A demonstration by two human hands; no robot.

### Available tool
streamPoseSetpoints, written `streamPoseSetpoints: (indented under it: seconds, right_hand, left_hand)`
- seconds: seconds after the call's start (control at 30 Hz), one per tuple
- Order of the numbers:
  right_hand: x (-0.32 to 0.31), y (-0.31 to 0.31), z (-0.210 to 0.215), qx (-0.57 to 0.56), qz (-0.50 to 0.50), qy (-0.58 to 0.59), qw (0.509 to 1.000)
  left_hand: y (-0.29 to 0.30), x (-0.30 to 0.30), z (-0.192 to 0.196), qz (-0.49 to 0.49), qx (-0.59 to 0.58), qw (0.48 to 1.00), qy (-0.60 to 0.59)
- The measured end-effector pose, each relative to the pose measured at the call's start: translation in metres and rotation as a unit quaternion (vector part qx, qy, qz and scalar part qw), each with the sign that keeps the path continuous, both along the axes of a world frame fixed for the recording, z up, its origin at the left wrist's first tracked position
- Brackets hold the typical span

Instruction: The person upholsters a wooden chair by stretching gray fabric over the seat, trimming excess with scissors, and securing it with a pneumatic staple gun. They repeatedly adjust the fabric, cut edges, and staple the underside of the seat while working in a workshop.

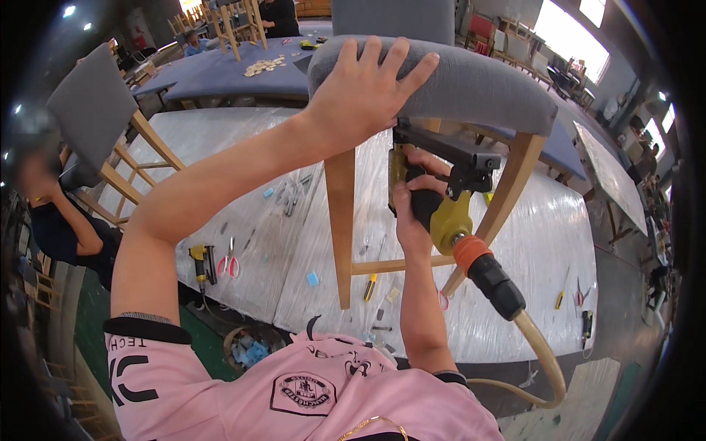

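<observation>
A grey upholstered chair (489,87) with wooden legs stands on the plastic-covered table in front of me. My left hand (359,94) lies on top of its padded seat, fingers spread along the front edge. Under the seat, my right hand (413,209) is wrapped round the handle of a black and yellow pneumatic staple gun (450,220). The gun's nose is up against the seat's underside, close below my left hand; the exact contact point is hidden. From its orange and black coupling (489,273) a tan air hose (550,364) curves down and back toward me.
On the plastic-covered table (294,242) lie another staple gun (200,264), red-handled scissors (229,264), a yellow screwdriver (370,287) and a blue scrap (312,279). Another grey chair (92,110) stands left, near a co-worker (62,213). A scrap bin (254,349) sits below the near edge.
</observation>
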State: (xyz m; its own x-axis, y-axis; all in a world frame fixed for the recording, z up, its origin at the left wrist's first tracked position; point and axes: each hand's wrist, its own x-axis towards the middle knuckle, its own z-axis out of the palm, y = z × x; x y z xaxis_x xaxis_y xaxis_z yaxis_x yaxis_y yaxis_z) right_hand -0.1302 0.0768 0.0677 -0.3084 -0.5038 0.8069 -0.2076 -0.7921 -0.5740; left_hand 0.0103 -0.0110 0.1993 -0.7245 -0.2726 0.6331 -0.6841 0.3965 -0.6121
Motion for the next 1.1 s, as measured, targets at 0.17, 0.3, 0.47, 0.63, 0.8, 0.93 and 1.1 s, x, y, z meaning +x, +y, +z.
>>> streamPoseSetpoints:
  seconds: [0.17,0.3,0.47,0.63,0.8,0.93,1.1]
  right_hand:
    - [0.002,-0.006,0.007,-0.017,0.011,-0.024,1.000]
    - [-0.006,-0.006,0.015,-0.029,-0.011,0.009,0.999]
    - [-0.005,-0.021,0.024,-0.050,-0.009,0.028,0.998]
    - [-0.003,-0.036,0.021,-0.056,0.005,0.005,0.998]
    - [-0.003,-0.028,0.003,-0.024,-0.048,0.065,0.996]
    - [0.011,-0.017,-0.001,0.020,-0.024,0.021,0.999]
    - [0.008,-0.025,0.003,-0.033,-0.021,0.088,0.995]
  left_hand:
    - [-0.004,0.001,0.003,0.003,-0.008,1.000,-0.009]
    - [-0.016,0.010,0.067,0.000,0.283,0.959,-0.009]
    - [-0.066,0.020,0.073,0.029,0.361,0.930,0.062]
    - [-0.061,0.026,0.053,-0.036,0.238,0.970,0.029]
    - [-0.049,0.027,0.025,-0.083,0.013,0.996,0.005]
    - [-0.012,0.020,0.033,-0.009,0.124,0.992,-0.031]
    - [0.002,0.021,0.039,0.021,0.082,0.996,-0.039]
